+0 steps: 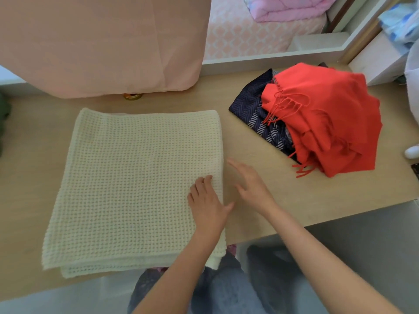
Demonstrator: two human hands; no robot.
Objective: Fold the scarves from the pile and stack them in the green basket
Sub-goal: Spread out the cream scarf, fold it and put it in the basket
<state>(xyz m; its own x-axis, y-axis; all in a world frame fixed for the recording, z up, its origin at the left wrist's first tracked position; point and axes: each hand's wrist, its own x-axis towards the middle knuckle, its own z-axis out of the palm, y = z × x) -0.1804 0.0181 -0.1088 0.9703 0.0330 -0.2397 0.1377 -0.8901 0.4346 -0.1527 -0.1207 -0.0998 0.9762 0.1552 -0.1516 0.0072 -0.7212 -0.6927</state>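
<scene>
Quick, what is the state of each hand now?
Left hand: open, flat on the cream scarf.
Right hand: open, holding nothing, beside the scarf's edge.

place: home bedroom; cues: patterned bed sheet (244, 30); folded pink quilt (288, 7)

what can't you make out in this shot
Head view, dark green shape: cut by the left edge, maybe the basket.
Head view, navy scarf: mostly under the red scarf; pile count unclear.
Head view, right hand: blurred, contact with the table unclear.
Head view, gold object: half hidden by the pink cover.
</scene>
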